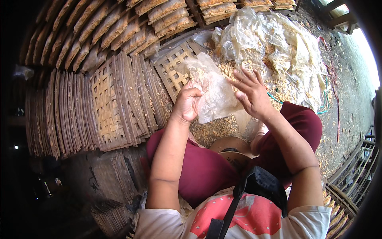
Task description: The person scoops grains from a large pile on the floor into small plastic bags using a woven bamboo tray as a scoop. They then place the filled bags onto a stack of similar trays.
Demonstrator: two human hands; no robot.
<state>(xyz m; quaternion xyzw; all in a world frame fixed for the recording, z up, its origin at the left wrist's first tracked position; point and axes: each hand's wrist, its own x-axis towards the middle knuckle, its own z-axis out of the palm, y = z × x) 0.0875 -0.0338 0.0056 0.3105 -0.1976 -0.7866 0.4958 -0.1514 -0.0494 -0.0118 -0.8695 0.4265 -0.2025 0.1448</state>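
Observation:
My left hand (188,101) grips the left edge of a cloudy plastic sheet (215,92), fingers curled and thumb on top. The sheet hangs over my lap and bears pale crumbs. Beside its right edge, my right hand (253,92) is spread with its fingers apart, holding nothing; whether it touches the sheet I cannot tell. Behind the sheet lies a woven bamboo tray (176,67). Farther right is a large heap of crumpled plastic sheets (286,44) with crumbs scattered among them.
Stacked woven bamboo trays (107,107) stand on edge at left. Above them are racks of crumb-covered slabs (119,33). A round brown object (228,145) lies between my legs amid crumbs. Green and red strings (335,98) lie at right, and a slatted rack (355,167) stands at lower right.

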